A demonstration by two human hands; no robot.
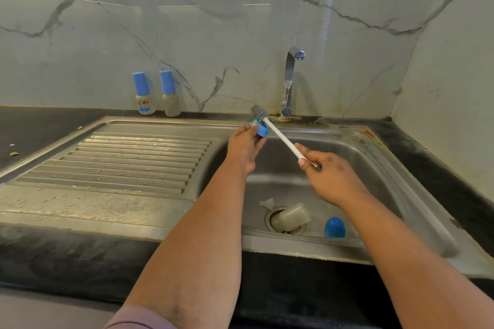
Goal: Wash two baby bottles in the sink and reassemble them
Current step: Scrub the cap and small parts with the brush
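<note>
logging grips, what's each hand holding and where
Left hand holds the blue plastic bottle collar by its rim; right hand the white-handled bottle brush by its handle end.

I observe the left hand (244, 145) gripping a blue plastic screw ring (259, 129) above the far left edge of the stainless steel sink (417, 195). The right hand (330, 172) pinches the white handle of a grey-bristled bottle brush (278, 134), whose bristle head sits just beyond the ring, touching or nearly so. In the basin, a clear plastic bottle body (292, 216) lies on its side over the drain, a clear teat (267, 203) just beside it and a blue domed cap (334, 227) near it. Two blue-capped baby bottles (156, 93) stand upright against the marble-patterned wall (213, 21), left of the chrome tap (290, 83).
</note>
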